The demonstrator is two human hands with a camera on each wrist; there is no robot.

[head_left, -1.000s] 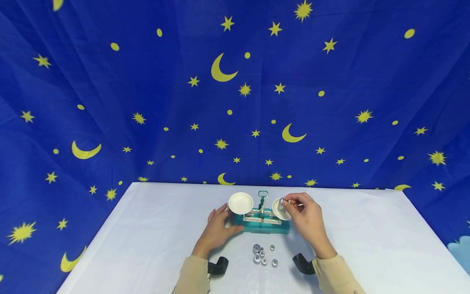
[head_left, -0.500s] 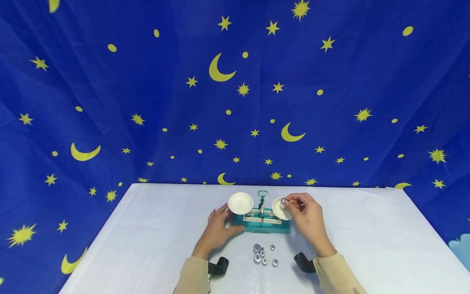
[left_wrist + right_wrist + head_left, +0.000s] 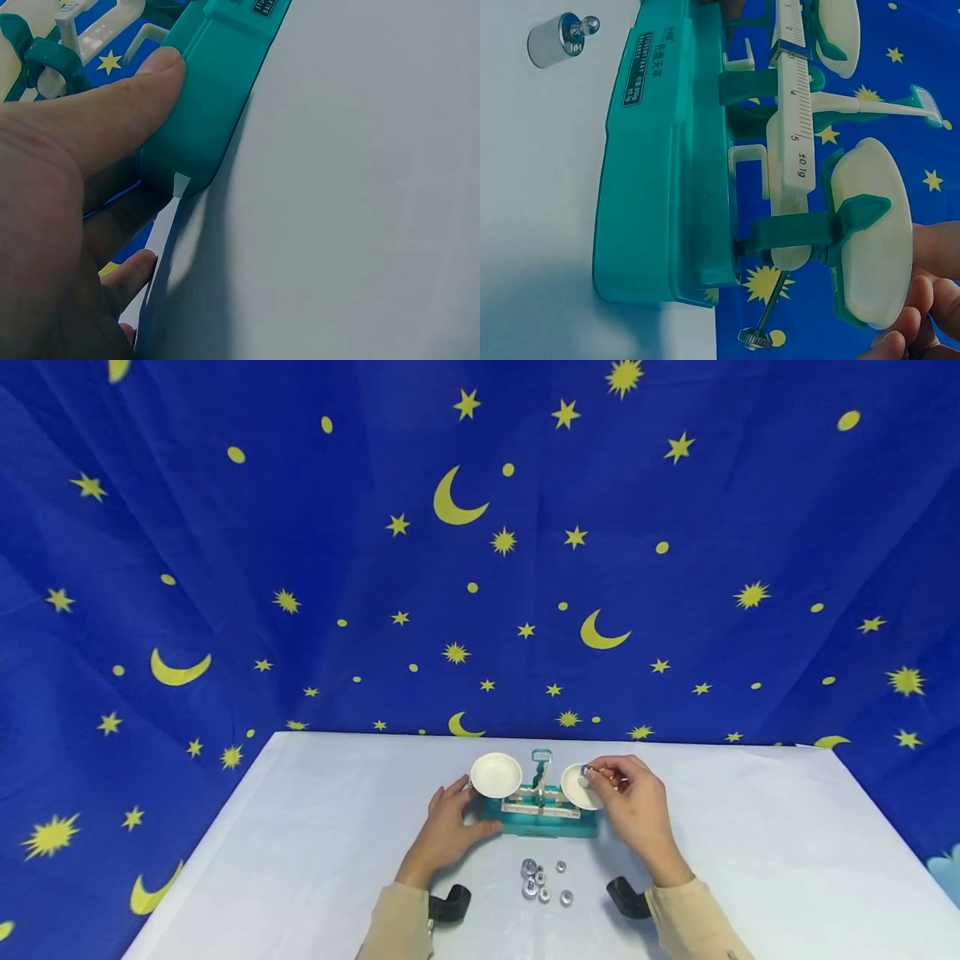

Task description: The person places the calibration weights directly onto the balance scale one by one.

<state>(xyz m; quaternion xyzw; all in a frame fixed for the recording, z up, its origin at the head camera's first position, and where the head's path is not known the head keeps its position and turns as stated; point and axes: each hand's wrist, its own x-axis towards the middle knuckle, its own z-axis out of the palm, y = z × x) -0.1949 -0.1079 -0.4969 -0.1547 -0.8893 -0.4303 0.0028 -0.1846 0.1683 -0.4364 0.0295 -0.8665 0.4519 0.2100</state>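
Note:
A teal tray balance (image 3: 542, 825) with two cream pans stands on the table. My left hand (image 3: 447, 833) grips the left end of its base; in the left wrist view the thumb (image 3: 154, 82) lies on the base and other fingers are at its end. Over the right pan (image 3: 576, 792), my right hand (image 3: 633, 806) pinches a small silver weight (image 3: 587, 771) between thumb and fingers. That weight is hidden in the right wrist view, where the fingers (image 3: 922, 300) show beside the pan. The left pan (image 3: 496, 776) holds nothing.
Several silver weights (image 3: 530, 888) stand on the white tabletop (image 3: 315, 843) in front of the balance. One weight (image 3: 555, 41) also shows near the base in the right wrist view. A blue cloth (image 3: 360, 568) with stars and moons hangs behind the table.
The weight in my right hand has shifted slightly right over the pan. My left hand keeps its hold on the base. The head view has swayed a little.

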